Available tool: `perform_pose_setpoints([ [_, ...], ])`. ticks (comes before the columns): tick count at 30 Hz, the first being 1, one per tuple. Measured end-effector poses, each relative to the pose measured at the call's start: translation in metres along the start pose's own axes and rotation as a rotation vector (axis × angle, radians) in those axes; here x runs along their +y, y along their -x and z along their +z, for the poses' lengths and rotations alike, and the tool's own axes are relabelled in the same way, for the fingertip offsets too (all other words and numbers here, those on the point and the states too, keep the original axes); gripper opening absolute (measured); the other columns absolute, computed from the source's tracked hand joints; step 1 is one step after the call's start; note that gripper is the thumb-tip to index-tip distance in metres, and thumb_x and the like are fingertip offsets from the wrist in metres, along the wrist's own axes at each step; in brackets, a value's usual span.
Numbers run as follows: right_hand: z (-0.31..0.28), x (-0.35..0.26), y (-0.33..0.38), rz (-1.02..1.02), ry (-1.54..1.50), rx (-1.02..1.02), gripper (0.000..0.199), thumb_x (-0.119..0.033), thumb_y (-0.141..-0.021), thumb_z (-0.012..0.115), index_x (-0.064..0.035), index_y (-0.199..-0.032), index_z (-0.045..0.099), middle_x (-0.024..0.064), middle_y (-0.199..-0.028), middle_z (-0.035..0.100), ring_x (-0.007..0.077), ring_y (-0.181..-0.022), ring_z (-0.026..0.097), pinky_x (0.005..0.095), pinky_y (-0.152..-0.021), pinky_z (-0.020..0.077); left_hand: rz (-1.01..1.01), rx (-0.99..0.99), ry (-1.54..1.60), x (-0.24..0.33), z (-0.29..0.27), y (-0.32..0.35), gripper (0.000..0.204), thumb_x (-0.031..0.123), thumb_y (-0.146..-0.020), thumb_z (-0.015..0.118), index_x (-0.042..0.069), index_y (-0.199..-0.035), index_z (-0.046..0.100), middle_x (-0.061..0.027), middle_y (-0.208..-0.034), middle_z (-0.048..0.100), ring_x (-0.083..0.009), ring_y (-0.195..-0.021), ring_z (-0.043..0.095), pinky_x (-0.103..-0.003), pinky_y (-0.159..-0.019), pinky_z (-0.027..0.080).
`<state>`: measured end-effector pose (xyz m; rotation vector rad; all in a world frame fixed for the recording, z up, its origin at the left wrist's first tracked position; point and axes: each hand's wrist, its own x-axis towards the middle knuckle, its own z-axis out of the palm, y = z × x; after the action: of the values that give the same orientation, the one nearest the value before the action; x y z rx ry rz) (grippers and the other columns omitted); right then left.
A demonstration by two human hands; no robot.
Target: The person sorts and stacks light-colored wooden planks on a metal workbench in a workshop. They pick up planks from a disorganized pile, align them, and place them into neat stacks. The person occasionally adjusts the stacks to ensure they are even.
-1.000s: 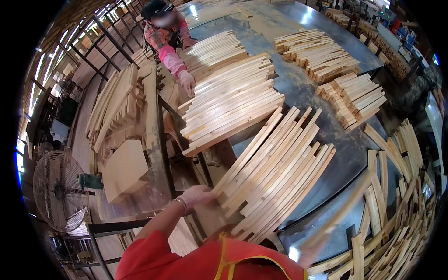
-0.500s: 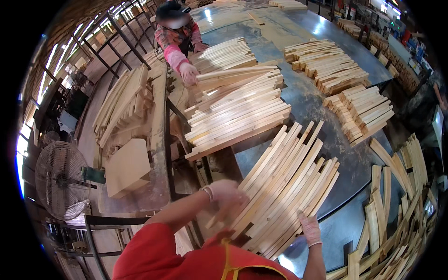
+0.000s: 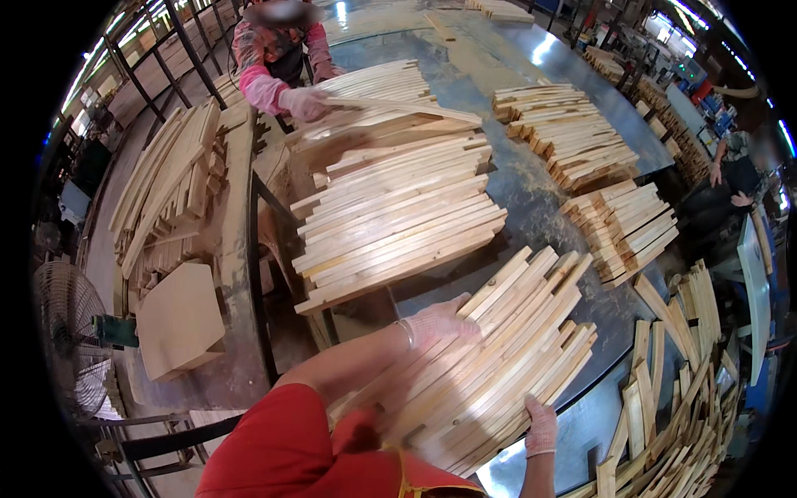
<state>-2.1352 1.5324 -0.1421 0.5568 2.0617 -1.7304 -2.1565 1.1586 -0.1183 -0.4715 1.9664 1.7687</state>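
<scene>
A layer of pale wooden strips [image 3: 506, 349], lying side by side with uneven ends, is on the metal table in front of me. My left hand [image 3: 444, 322], in a light glove, rests against the far left side of these strips, thumb apart and fingers stretched out over the wood. At their right edge my right hand [image 3: 541, 425], also gloved, grips the outer strips, its thumb against the edge. Part of its fingers is hidden by the wood. My left forearm and red clothing cover the near left part of the layer.
Beyond lies another wide layer of strips [image 3: 398, 224], where a co-worker's gloved hand [image 3: 305, 104] holds a strip. Stacked strips [image 3: 564, 129] stand farther right. Loose curved pieces [image 3: 664, 415] are piled at right. A large block [image 3: 178, 319] and a fan [image 3: 66, 332] are at left.
My left hand has moved up and right onto the far left side of the strips. My right hand stays at their right edge. The view has shifted, and another person shows at far right.
</scene>
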Motion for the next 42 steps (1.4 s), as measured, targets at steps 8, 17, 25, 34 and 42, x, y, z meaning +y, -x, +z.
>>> perform_pose_setpoints([
  [8,-0.033,-0.174,0.078,-0.485,-0.015,0.208,0.072,-0.029,-0.095,0.076,0.0019,-0.153,0.048,0.0123,-0.143,0.059,0.0226,-0.129,0.054,0.0392,-0.115,0.0398,0.615,0.052,-0.163,0.202,-0.029,0.058,0.118,0.047,-0.079,0.087,0.0,-0.166,0.023,-0.0243,-0.15,0.056,-0.0272,-0.136,0.057,-0.035,-0.115,0.044],
  [17,-0.089,-0.257,0.12,-0.983,0.004,0.509,0.061,-0.036,-0.097,0.075,-0.0009,-0.143,0.057,0.0119,-0.135,0.063,0.0235,-0.121,0.058,0.0414,-0.108,0.0444,1.086,0.097,-0.147,0.296,-0.01,0.079,0.123,0.037,-0.073,0.092,0.011,-0.169,0.02,-0.0219,-0.156,0.05,-0.0357,-0.142,0.052,-0.037,-0.118,0.041],
  [25,-0.012,-0.092,0.128,-0.581,-0.491,-0.291,0.057,-0.035,-0.105,0.059,-0.0097,-0.154,0.043,0.0083,-0.137,0.059,0.0231,-0.117,0.06,0.04,-0.101,0.0524,0.657,-0.431,0.326,0.12,0.01,0.034,0.076,0.03,-0.102,0.067,0.017,-0.167,0.03,-0.0048,-0.168,0.039,-0.0216,-0.152,0.041,-0.036,-0.125,0.032],
  [34,-0.024,0.062,0.026,-0.413,0.625,0.078,0.097,-0.026,-0.088,0.075,-0.0013,-0.165,0.022,0.0207,-0.165,0.037,0.0335,-0.153,0.038,0.0423,-0.123,0.0358,0.585,-0.135,-0.55,0.086,-0.003,-0.008,0.092,0.02,-0.094,0.07,0.019,-0.168,0.017,-0.0085,-0.171,0.03,-0.0322,-0.138,0.055,-0.042,-0.113,0.048],
  [42,-0.026,0.056,0.042,-0.393,0.917,0.086,0.085,-0.015,-0.083,0.067,-0.0097,-0.161,0.034,0.0196,-0.148,0.055,0.0351,-0.14,0.052,0.0412,-0.116,0.0422,0.106,-0.054,-1.485,0.007,-0.065,-0.018,0.07,0.01,-0.098,0.058,0.011,-0.163,0.034,-0.018,-0.158,0.049,-0.0389,-0.121,0.066,-0.042,-0.105,0.054],
])
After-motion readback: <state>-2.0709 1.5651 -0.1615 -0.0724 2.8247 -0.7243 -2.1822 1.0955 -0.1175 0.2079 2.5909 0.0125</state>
